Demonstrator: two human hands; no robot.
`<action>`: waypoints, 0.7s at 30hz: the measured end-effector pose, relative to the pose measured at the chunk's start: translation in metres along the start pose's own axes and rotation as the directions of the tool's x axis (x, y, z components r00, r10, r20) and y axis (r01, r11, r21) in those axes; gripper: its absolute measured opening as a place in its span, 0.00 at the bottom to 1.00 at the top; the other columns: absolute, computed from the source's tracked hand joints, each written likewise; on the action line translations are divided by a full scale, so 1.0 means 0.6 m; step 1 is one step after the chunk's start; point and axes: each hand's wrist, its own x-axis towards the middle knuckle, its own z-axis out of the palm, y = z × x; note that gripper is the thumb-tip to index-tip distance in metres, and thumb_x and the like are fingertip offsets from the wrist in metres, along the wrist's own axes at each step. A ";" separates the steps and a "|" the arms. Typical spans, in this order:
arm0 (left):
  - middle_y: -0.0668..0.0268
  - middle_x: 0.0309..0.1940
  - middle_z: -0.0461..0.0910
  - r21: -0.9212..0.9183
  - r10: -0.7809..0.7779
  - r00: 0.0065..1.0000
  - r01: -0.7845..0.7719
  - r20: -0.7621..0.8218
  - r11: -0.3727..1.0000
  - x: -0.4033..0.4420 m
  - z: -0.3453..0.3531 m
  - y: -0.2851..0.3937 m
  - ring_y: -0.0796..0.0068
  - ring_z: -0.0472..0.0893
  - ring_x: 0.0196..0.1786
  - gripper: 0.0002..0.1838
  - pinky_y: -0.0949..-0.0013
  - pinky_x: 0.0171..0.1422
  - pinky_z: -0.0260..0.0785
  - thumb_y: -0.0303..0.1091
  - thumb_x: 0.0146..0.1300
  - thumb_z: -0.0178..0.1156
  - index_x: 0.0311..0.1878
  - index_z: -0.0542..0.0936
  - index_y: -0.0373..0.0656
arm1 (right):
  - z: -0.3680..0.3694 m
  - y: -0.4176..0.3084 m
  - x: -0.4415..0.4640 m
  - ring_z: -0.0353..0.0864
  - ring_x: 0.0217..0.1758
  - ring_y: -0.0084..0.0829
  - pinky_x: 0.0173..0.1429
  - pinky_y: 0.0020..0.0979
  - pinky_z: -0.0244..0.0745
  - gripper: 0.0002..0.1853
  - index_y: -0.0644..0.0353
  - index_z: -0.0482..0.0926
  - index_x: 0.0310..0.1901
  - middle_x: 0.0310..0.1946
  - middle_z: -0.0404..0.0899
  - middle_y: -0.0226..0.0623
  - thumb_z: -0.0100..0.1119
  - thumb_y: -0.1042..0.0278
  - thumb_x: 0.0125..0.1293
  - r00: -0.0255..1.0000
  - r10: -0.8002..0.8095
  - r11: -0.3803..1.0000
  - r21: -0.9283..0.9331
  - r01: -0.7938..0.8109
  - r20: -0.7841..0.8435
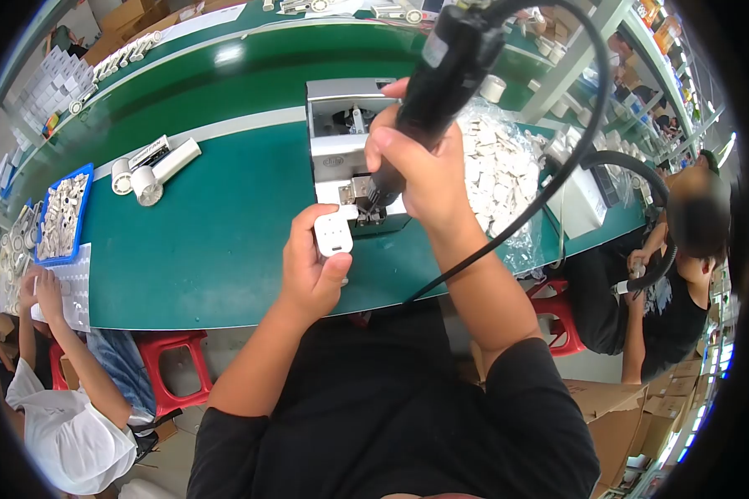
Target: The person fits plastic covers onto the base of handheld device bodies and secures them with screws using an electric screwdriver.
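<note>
White housing (334, 235): middle of the frame, held up just in front of the silver machine (333, 169). Rounded corners, looks clean, a few tiny holes in the face plus one dark slot near the lower edge.
Left hand (305, 264): pinching the housing, thumb on its lower right, index finger curled over its upper left. Can't really tell what the tucked fingers are doing.
Right hand (431, 179): wrapped round a black power driver (441, 79), thumb pressed against the body.
Driver tip: aimed down at the metal fittings on the machine's front, right beside the housing's top. Whether it's touching anything, no idea.
Step in hand: my read is it's the lining-up bit, tool at the machine with the housing kept close by.
Next move: I'd say it calls for a steady pinch and a straight driver, tip clear of the fingertips.
Green table (225, 258): bagged white pieces (495, 170) right of the machine, blue tray (85, 214) of small parts over at frame left.
</note>
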 end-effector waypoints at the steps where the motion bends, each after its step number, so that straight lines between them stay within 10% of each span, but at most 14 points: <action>1: 0.62 0.37 0.73 0.002 0.009 1.000 -0.009 -0.004 1.000 0.001 0.001 0.002 0.75 0.73 0.40 0.35 0.70 0.47 0.67 0.61 0.66 0.53 0.60 0.63 0.37 | 0.000 0.005 0.000 0.75 0.26 0.26 0.34 0.27 0.70 0.22 0.63 0.66 0.54 0.24 0.75 0.36 0.58 0.78 0.57 1.000 -0.003 1.000 0.007 0.003 -0.007; 9: 0.63 0.37 0.74 -0.025 0.000 1.000 0.001 0.010 1.000 0.003 0.001 0.002 0.75 0.72 0.40 0.34 0.71 0.47 0.66 0.59 0.66 0.54 0.60 0.63 0.37 | -0.001 -0.007 -0.015 0.75 0.24 0.26 0.33 0.28 0.70 0.23 0.63 0.66 0.54 0.24 0.74 0.36 0.58 0.78 0.56 0.986 0.135 0.991 0.005 -0.136 0.100; 16: 0.66 0.36 0.74 -0.033 -0.027 0.998 0.029 0.062 0.999 0.006 0.004 0.006 0.79 0.71 0.34 0.29 0.74 0.38 0.66 0.44 0.64 0.61 0.60 0.64 0.36 | 0.041 -0.115 0.003 0.73 0.23 0.30 0.31 0.30 0.71 0.25 0.64 0.63 0.57 0.23 0.71 0.37 0.58 0.69 0.59 0.977 -0.191 0.963 0.210 0.167 0.097; 21: 0.65 0.36 0.74 0.004 -0.004 0.998 0.003 0.061 1.000 0.006 0.007 -0.005 0.78 0.72 0.34 0.29 0.73 0.38 0.66 0.44 0.64 0.61 0.60 0.64 0.35 | 0.058 -0.097 0.006 0.77 0.25 0.22 0.29 0.25 0.72 0.23 0.66 0.68 0.52 0.27 0.76 0.32 0.67 0.74 0.57 0.992 -0.094 0.960 0.272 0.066 0.090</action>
